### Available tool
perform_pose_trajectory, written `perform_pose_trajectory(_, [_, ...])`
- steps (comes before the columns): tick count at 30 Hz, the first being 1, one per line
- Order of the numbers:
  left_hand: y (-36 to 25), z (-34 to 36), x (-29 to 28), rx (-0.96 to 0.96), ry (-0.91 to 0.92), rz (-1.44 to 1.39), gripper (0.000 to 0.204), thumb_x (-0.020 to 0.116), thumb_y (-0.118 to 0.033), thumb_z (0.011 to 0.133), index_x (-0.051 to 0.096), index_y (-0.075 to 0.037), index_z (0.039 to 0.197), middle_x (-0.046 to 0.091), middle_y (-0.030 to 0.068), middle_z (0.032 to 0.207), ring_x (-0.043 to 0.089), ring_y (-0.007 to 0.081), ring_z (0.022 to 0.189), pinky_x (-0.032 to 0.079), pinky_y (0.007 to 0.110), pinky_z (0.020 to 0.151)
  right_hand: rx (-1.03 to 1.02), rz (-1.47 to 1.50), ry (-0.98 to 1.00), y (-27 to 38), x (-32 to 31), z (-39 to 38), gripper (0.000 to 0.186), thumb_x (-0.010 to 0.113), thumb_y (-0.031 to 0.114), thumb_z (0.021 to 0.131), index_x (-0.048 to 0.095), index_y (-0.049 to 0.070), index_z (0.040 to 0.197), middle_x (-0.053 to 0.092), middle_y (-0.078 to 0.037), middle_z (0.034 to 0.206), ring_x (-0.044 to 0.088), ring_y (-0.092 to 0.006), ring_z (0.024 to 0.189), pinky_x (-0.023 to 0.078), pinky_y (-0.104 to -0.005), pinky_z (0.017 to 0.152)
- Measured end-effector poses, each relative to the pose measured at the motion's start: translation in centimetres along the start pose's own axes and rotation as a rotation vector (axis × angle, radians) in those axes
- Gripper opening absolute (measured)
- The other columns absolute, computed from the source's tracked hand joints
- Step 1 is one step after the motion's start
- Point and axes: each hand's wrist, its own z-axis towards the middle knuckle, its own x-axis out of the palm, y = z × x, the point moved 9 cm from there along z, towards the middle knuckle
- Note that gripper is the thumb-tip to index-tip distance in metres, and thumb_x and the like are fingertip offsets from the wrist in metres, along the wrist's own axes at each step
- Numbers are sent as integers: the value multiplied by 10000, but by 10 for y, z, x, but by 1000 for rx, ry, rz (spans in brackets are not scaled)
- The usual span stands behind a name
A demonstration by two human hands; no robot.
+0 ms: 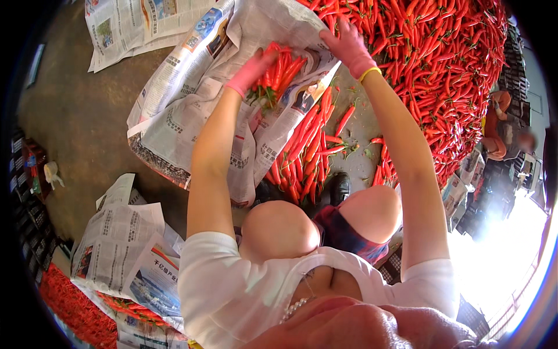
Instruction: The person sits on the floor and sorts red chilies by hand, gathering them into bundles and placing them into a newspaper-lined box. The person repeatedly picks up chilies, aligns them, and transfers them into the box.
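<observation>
My left hand (251,71), in a pink glove, grips a bunch of red chili peppers (278,71) lying on a spread sheet of newspaper (192,99). My right hand (349,45), also pink-gloved, presses down on the newspaper's upper right edge, just beside the bunch and touching the paper. A row of loose red chilies (308,151) lies on the floor below the bunch, between my arms.
A large heap of red chilies (447,64) fills the upper right. More newspaper sheets lie at the top left (133,26) and lower left (125,244), over a strip of chilies (75,308). Another person (503,125) crouches at the right. My knees (279,227) are below.
</observation>
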Motion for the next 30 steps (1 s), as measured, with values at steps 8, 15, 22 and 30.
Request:
perform_pose_trajectory(8, [-17,-7,13,38,2,606,1207,788,-579,673,182,-9,1547,384,290,1457,432,398,1337,365,401,1107,138,316,149,11,48,-24,847,640,648,796,480,34,1357,508,-304,1324,557,-452,1183,462,-475,1002])
perform_pose_trajectory(15, [-29,-41,30,77,-236,871,1083,780,-537,688,242,-190,1561,381,181,1494,420,407,1325,336,565,1052,103,338,101,18,43,-33,810,678,567,784,474,27,1353,503,-293,1319,552,-458,1174,463,-482,998])
perform_pose_trajectory(22, [-59,-90,-39,164,-286,697,755,727,-507,775,535,-75,1363,588,185,1288,580,336,1166,471,391,956,45,279,35,5,47,-33,747,657,568,802,489,58,1322,525,-249,1286,558,-448,1153,478,-490,966])
perform_pose_trajectory(30, [20,-136,10,-241,150,1112,531,600,-559,837,703,-74,1024,702,164,996,664,329,985,501,441,848,-10,265,3,18,42,-36,691,644,530,826,492,55,1304,536,-226,1262,576,-435,1118,494,-496,934])
